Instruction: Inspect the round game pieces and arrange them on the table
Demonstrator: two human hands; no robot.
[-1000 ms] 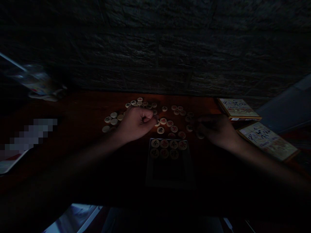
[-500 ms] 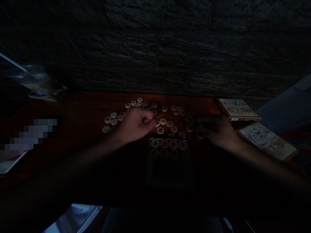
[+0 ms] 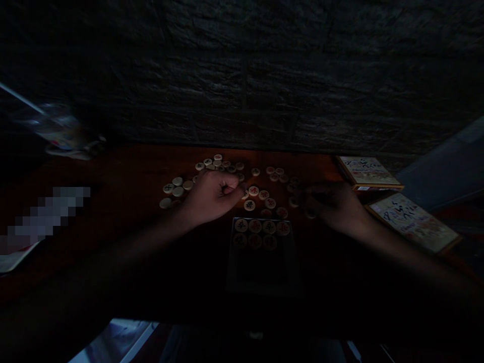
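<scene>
Round Chinese chess pieces (image 3: pixel 253 191) with red or black characters lie scattered over the wooden table, some blank side up. My left hand (image 3: pixel 215 196) is closed above the middle of them, thumb against curled fingers; whether a piece is inside is hidden. A pale piece edge shows by its thumb tip. On the right, my right hand (image 3: pixel 336 204) is bent with its fingers drawn together at several dim pieces (image 3: pixel 293 201); what they hold is too dark to tell. In front, a shallow box (image 3: pixel 231 267) carries a row of pieces and a shorter second row.
Two printed boxes (image 3: pixel 372 170) lie at the right, one nearer me. A plastic cup (image 3: pixel 56 128) with a straw stands far left, above a pixelated flat object (image 3: pixel 49 217). A dark stone wall (image 3: pixel 242 75) rises behind the table. Below its near edge shows a small pale shape (image 3: pixel 256 334).
Both hands stay almost in place, and the pieces in the box look the same. A small pale shape now shows below the table's near edge. The view has shifted slightly.
</scene>
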